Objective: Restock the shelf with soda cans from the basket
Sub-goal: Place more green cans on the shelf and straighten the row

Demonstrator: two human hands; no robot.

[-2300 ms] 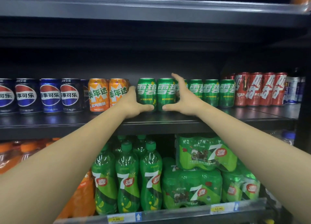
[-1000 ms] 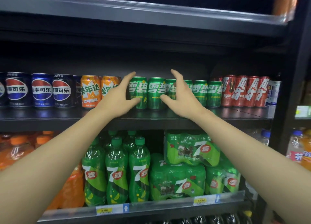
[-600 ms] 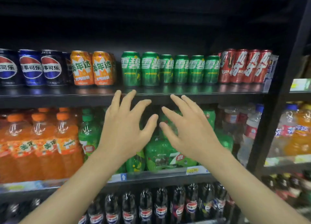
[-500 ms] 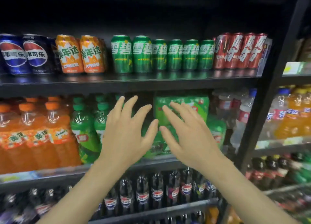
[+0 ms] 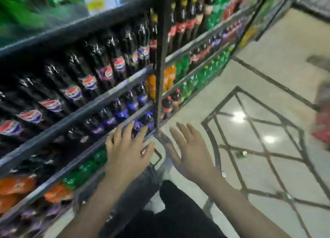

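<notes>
Nearest, dark trousers (image 5: 169, 216). Above them, left hand (image 5: 127, 153) and right hand (image 5: 192, 153), palms down, fingers (image 5: 180, 130) spread wide, holding nothing. Beyond the left fingertips, shelf (image 5: 75, 112) rows of dark cola bottles (image 5: 89, 82), blurred. Beyond and right of the right fingers, tiled floor (image 5: 267, 87) with a small can (image 5: 242, 154) lying well apart. Farther right, a blurred red object (image 5: 322, 121), possibly the basket; cannot tell.

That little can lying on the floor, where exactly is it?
In the head view, the small can lies on the tiled floor on the right side, to the right of the right hand and apart from it, well away from the shelves.
</notes>
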